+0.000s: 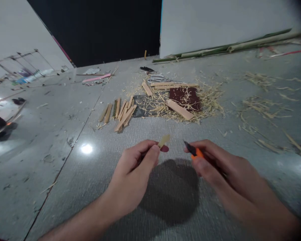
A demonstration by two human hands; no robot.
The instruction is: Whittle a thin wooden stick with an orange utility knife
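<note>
My left hand (136, 167) is closed in a pinch on a short pale bamboo strip (164, 140) whose tip sticks up past my fingers. My right hand (215, 164) is closed around an orange-handled knife (193, 151) with its dark blade pointing left toward the strip. A small gap separates blade tip and strip. Both hands hover low over the grey floor.
Ahead lie a row of cut bamboo strips (119, 112), a heap of shavings (188, 100) around a dark red sheet (185, 97) and a flat strip (179, 109). Long green bamboo poles (228, 48) rest along the white wall. More shavings (262, 105) scatter right.
</note>
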